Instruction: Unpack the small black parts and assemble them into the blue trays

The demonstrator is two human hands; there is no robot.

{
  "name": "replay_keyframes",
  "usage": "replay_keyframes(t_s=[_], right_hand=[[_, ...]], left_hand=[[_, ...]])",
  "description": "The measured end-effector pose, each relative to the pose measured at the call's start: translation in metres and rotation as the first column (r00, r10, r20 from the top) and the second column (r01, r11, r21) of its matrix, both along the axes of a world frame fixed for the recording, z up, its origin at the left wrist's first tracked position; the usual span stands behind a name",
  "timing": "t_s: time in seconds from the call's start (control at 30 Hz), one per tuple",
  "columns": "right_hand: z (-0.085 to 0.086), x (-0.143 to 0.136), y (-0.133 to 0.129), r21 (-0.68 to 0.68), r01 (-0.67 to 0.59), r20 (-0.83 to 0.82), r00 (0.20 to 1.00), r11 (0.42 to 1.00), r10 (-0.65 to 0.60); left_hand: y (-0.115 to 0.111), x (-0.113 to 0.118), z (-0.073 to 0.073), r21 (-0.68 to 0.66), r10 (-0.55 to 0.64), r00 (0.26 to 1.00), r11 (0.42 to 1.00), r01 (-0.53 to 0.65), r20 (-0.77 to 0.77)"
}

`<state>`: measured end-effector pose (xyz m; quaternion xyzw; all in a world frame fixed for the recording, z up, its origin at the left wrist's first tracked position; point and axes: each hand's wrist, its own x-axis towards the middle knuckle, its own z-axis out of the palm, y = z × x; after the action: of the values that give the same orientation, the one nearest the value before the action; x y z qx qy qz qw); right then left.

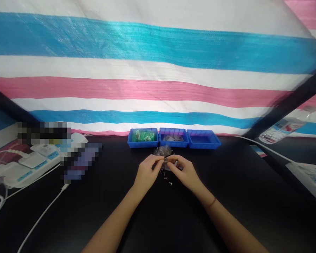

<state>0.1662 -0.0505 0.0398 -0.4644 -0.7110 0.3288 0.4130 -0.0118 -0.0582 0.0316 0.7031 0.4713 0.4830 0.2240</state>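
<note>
My left hand (pixel 147 172) and my right hand (pixel 185 173) meet over the dark table, thumbs and fingertips pinched together. Between the fingertips sits a small, thin piece, too small to make out. Just past the fingers lies a crumpled clear plastic bag (pixel 163 151) with dark contents that I cannot identify. Below the fingertips, a small metal screw (pixel 170 183) rests on the table, with other little pieces scattered close by, partly hidden by my right hand.
Behind my hands stand three blue bins: a left bin (pixel 143 144) with green packets, a middle bin (pixel 174 144) with clear bags, a right bin (pixel 204 144). Power strips (pixel 39 168) and cables lie left. A plastic bottle (pixel 281 129) and white power strip (pixel 309 177) are right.
</note>
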Motion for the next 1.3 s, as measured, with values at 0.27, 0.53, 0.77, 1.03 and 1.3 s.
replay_keyframes(t_s=[0.27, 0.53, 0.77, 1.03, 1.3], right_hand=[[0.002, -0.002, 0.000, -0.057, -0.024, -0.064, 0.998, 0.998, 0.020], [-0.003, 0.002, 0.000, 0.066, 0.130, -0.135, 0.984, 0.989, -0.120], [-0.001, 0.002, -0.003, 0.316, -0.024, 0.039, 0.999, 0.948, 0.012], [-0.007, 0.000, -0.001, -0.020, -0.017, -0.222, 0.975, 1.000, 0.012], [-0.010, -0.004, 0.000, -0.091, -0.022, -0.291, 0.957, 0.996, -0.005]], left_hand=[[-0.002, 0.002, 0.000, -0.013, -0.011, 1.000, 1.000, 0.010, -0.014], [0.000, 0.001, -0.001, -0.300, -0.015, 0.984, 0.952, 0.069, 0.179], [0.004, 0.002, -0.006, -0.276, 0.021, 0.930, 0.957, 0.088, 0.368], [0.006, 0.004, -0.015, -0.231, 0.035, 0.923, 0.971, 0.060, 0.384], [0.006, 0.003, -0.016, -0.274, -0.029, 0.931, 0.952, 0.136, 0.364]])
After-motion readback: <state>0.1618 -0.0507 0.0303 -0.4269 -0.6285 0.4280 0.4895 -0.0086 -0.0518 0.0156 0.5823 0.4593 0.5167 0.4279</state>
